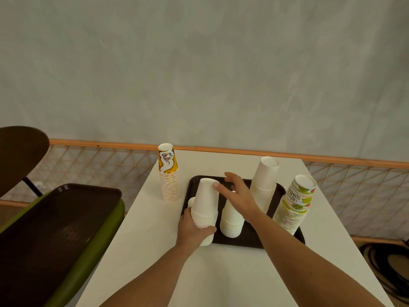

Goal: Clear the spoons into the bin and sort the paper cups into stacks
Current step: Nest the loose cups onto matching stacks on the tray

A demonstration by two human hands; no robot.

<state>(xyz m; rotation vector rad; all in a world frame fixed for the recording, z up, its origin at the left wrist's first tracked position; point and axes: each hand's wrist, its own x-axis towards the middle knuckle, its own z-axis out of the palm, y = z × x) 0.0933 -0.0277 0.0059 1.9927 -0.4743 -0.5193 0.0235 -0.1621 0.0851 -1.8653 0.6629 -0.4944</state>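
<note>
A white desk (221, 275) carries a dark tray (234, 242) with stacks of upturned paper cups on and around it. The left hand (194, 228) grips the near-left white stack (204, 202) low down, its fingers (208, 230) curled round the bunched rims at the bottom, at the tray's left front corner. Just behind that stack a single small white cup (190, 201) peeks out, mostly hidden. The right hand (238, 196) reaches in over the middle of the tray with its fingers straight and spread apart, clamped on nothing; one fingertip (215, 185) touches the top edge of the held stack, and the palm hangs over a second, shorter white stack (232, 221), hiding its top. Whether the palm touches that stack cannot be told. A taller white stack (265, 180) stands at the tray's back right, beside the wrist. A lime-printed stack (295, 202) stands at the tray's right edge, leaning slightly to the right. A yellow stack (169, 176) stands upright on the bare desk, off the tray and just beyond its back left corner. Left of the desk is a green bin (103, 238) with a second dark tray (62, 218) lying across its top. A dark round seat (20, 151) shows at the far left, and a coil of black hose (387, 269) lies on the floor at the right. Behind the desk an orange rail (110, 144) with mesh below it runs along a grey wall (199, 63).
</note>
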